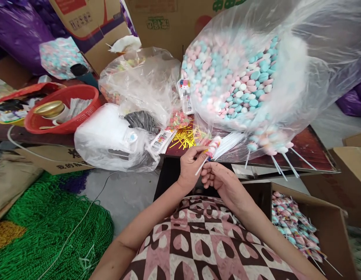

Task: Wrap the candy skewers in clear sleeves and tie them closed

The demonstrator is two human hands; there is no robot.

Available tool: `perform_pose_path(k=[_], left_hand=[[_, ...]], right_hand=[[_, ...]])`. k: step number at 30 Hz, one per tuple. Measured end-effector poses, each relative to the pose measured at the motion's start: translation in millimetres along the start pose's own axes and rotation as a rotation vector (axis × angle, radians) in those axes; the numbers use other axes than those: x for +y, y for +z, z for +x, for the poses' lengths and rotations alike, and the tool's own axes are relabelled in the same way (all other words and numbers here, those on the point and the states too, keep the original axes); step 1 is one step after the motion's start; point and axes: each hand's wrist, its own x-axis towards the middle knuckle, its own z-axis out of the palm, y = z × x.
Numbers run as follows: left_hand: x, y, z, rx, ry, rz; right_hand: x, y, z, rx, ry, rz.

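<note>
My left hand (pixel 189 165) and my right hand (pixel 217 179) meet just above my lap, both closed on one wrapped candy stick (pixel 211 151), a white stick with pink and white sweets in clear film. The left pinches it near the sweets, and the right grips the lower stick. Just beyond lie loose gold twist ties (pixel 184 138) and a bundle of clear wrappers (pixel 229 142) on the dark table edge (pixel 311 155).
A huge clear bag of pink, blue and white candies (pixel 241 81) fills the upper right, with several bare candy sticks (pixel 273 151) below it. A cardboard box of wrapped sticks (pixel 294 225) sits at my right. Red basket (pixel 69 112), white bag (pixel 110 140) and green netting (pixel 51 229) lie left.
</note>
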Motion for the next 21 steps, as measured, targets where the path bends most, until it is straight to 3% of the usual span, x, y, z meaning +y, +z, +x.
perform_pose_path(k=[6, 9, 13, 18, 21], left_hand=[[-2.0, -4.3, 2.6, -0.124, 0.227, 0.315], [-0.3, -3.7, -0.3, -0.175, 0.151, 0.272], [7.6, -2.4, -2.3, -0.147, 0.046, 0.15], [13.0, -2.4, 0.5, -0.094, 0.241, 0.226], [10.1, -3.5, -1.0, -0.143, 0.357, 0.385]], right_hand=[[7.8, -1.0, 5.6, 0.051, 0.035, 0.021], [11.4, -1.3, 7.3, 0.076, 0.03, 0.053], [10.5, -0.7, 1.1, 0.116, -0.012, 0.018], [9.6, -4.0, -5.6, 0.107, -0.017, -0.056], [13.0, -7.9, -1.0, 0.135, -0.066, -0.07]])
